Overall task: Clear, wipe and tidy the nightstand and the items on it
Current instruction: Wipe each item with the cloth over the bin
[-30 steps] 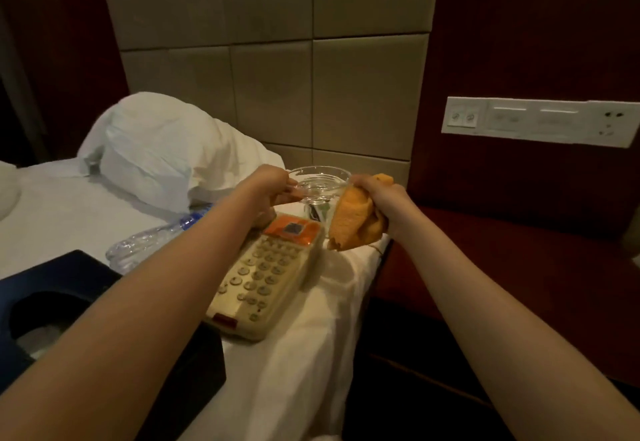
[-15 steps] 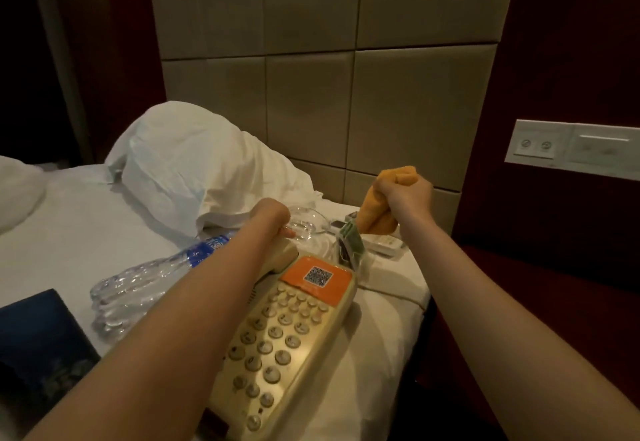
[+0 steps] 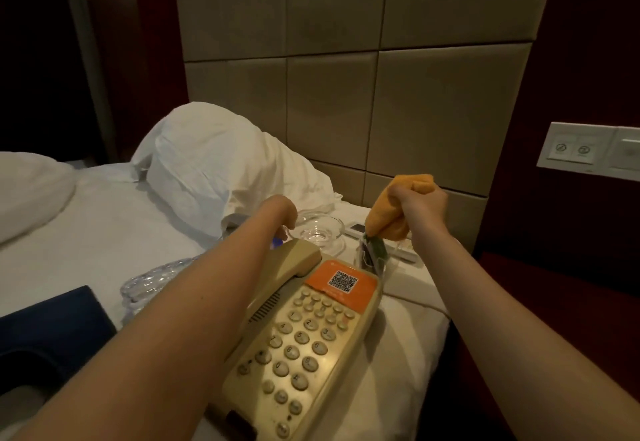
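Your right hand (image 3: 419, 205) keeps a fist-tight grip on the bunched orange cloth (image 3: 389, 216). Your left hand (image 3: 282, 212) sits at the rim of the glass (image 3: 319, 236); I cannot tell its grip. The glass stands on the bed (image 3: 104, 229), left of the cloth and nearer your left hand.

Forearms, left hand (image 3: 282, 213) and right hand (image 3: 420, 203) are all bare.

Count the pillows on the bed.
2. The crumpled pillow leans against the headboard, beyond the left hand; the flat pillow lies at the picture's left edge, cut off. More may be out of view.
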